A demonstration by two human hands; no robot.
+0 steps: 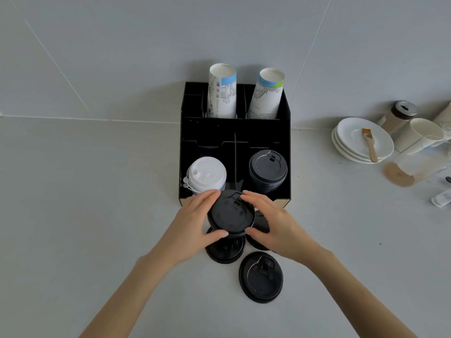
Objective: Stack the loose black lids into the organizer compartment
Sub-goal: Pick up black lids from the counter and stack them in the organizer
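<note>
A black organizer [284, 132] stands against the wall. Its front right compartment holds a stack of black lids [268, 170]; its front left one holds white lids [206, 174]. Just in front of the organizer, my left hand [195, 224] and my right hand [273, 222] grip a small stack of black lids [230, 213] from both sides, raised above the counter. Below it on the counter lie more loose black lids: one [225, 251] partly hidden under the held stack, one [260, 236] mostly hidden under my right hand, and one [261, 276] in full view nearest me.
Two stacks of printed paper cups [222, 93] [267, 93] stand in the organizer's back compartments. At the right are stacked white plates [361, 145] with a small brush [369, 143], a white cup [422, 137], a lidded jar [400, 115] and a clear glass [412, 169].
</note>
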